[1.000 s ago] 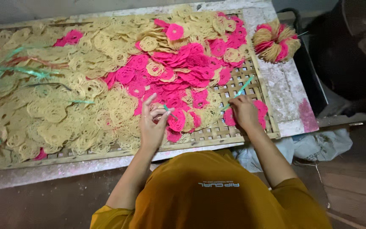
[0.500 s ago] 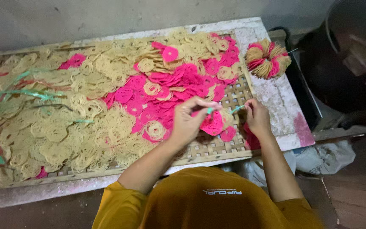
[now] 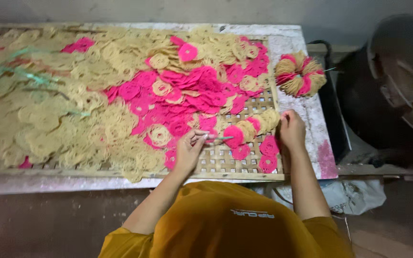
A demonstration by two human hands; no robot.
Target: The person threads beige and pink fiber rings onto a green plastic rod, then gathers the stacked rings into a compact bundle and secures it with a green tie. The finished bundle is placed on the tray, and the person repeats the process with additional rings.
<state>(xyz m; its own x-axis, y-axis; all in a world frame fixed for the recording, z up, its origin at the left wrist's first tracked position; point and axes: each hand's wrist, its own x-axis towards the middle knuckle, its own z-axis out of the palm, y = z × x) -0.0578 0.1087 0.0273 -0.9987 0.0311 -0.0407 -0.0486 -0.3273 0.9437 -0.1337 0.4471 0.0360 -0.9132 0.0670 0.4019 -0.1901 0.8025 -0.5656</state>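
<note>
Left hand (image 3: 187,152) pinching green strip (image 3: 220,138), fingers closed on near end. Strip's long axis running level, pointing away from grip toward right hand (image 3: 292,130). Row of discs (image 3: 252,128), pink and yellow, lying just beyond strip tip, between both hands. Right hand closing on far end of row, holding it over woven tray (image 3: 225,165). Left hand slightly nearer to pink end disc.

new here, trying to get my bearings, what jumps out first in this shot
A bright pink patch of round noodle discs fills the middle of a woven tray, ringed by pale yellow discs. Near the tray's right edge, the left hand and right hand hold a strung row of discs. A tied bundle lies beyond the tray's right end.
</note>
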